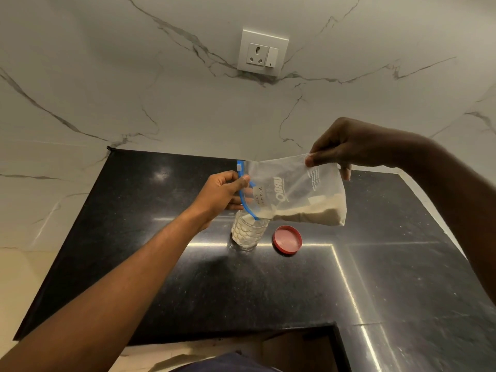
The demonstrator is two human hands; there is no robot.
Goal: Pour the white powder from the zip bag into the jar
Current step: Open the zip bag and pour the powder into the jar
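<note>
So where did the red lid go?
The red lid lies on the black counter, just right of the jar, below the bag.

The left hand point(224, 194) covers part of the zip bag point(292, 191) by its blue zip strip, & its fingers behind the plastic show only as a blur. The bag's open corner hides the mouth of the jar point(248, 233), so the rim can't be seen, nor whether powder is falling in. Small white print on the bag near the right hand point(346, 149) is too tiny to read. Both forearms are cut off by the frame edges. Dark cloth at the bottom edge is cropped, unclear what it is.
</note>
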